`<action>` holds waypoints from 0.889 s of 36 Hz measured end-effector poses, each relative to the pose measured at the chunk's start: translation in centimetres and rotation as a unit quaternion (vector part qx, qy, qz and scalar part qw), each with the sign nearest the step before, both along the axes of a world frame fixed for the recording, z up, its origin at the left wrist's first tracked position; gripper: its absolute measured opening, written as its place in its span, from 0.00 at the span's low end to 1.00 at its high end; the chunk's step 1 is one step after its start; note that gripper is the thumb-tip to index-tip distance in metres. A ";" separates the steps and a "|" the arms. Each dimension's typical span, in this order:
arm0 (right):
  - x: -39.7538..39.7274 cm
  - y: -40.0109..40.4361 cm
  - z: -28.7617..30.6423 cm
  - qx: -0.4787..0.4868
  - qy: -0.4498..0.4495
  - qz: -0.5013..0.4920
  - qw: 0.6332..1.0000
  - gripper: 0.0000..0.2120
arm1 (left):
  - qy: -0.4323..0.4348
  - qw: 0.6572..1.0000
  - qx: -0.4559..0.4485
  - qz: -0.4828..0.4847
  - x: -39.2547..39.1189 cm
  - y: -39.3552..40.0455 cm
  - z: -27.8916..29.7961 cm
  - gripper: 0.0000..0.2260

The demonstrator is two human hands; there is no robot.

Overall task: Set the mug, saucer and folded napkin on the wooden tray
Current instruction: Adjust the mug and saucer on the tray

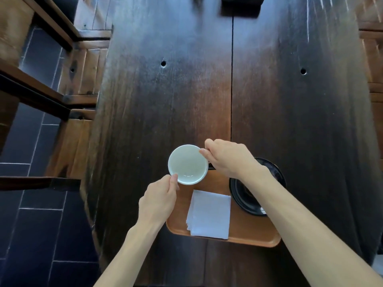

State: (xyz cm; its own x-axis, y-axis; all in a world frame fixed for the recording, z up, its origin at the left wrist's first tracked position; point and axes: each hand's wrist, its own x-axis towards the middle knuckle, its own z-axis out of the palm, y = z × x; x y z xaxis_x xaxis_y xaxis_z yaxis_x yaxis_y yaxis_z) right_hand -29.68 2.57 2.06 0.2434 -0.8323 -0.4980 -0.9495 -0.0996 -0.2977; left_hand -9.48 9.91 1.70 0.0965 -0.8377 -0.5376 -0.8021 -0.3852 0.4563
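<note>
A pale green mug [187, 164], seen from above and empty, hovers over the far left corner of the wooden tray [244, 235]. My left hand [159, 201] pinches its near rim; my right hand [230, 158] grips its far-right rim, by the dark handle. A folded white napkin [210, 214] lies on the tray's left half. A black saucer [246, 195] rests at the tray's far right corner, partly hidden under my right forearm.
The tray sits near the front edge of a long dark wooden table [207, 90]. Wooden benches [78, 75] stand along the left side over dark floor tiles. A dark object [241, 5] sits at the far end.
</note>
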 end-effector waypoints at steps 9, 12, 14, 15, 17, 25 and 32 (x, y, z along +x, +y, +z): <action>0.2 -1.2 -0.4 0.016 -0.013 0.039 0.999 0.15 | 0.064 0.996 0.003 0.055 -0.3 0.3 -1.1 0.18; 0.4 -1.3 -0.5 0.028 -0.020 0.028 0.999 0.15 | 0.074 0.995 0.006 0.064 -0.3 0.2 -1.0 0.18; 0.3 -1.4 -0.5 0.045 -0.024 0.018 0.999 0.16 | 0.091 0.993 0.013 0.076 -0.1 0.1 -1.0 0.18; 0.2 -1.5 -0.5 0.053 -0.024 0.017 0.998 0.17 | 0.097 0.992 0.015 0.080 0.0 0.0 -1.0 0.18; 0.1 -1.6 -0.6 0.064 -0.021 0.020 0.998 0.17 | 0.104 0.991 0.017 0.083 0.3 -0.3 -1.1 0.18; -0.5 -0.6 -0.7 0.112 -0.058 -0.010 0.992 0.19 | 0.085 0.995 0.007 0.043 1.7 -2.1 -1.7 0.18; -0.9 1.2 -0.9 0.177 -0.048 -0.023 0.983 0.24 | 0.099 0.992 -0.068 0.038 2.0 -2.8 -2.4 0.16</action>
